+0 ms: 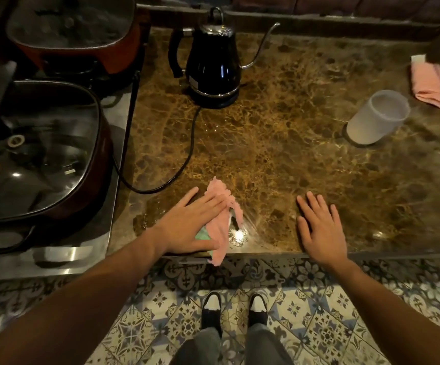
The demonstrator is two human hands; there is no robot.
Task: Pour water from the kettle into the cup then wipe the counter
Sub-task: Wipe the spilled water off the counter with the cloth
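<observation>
A black gooseneck kettle [213, 64] stands on its base at the back of the brown marble counter [279, 143], spout pointing right. A white translucent cup [378, 117] stands on a dark coaster at the right. My left hand [190, 222] presses flat on a pink cloth [222, 219] near the counter's front edge; the cloth hangs slightly over the edge. My right hand [318, 227] rests flat on the counter, fingers spread, holding nothing. Wet streaks shine next to the cloth.
The kettle's black cord [187, 159] loops across the counter to the left. Two large lidded electric pans [37, 154] sit on a steel surface at the left. A second pink cloth [437, 85] lies at the far right. Patterned floor tiles and my shoes are below.
</observation>
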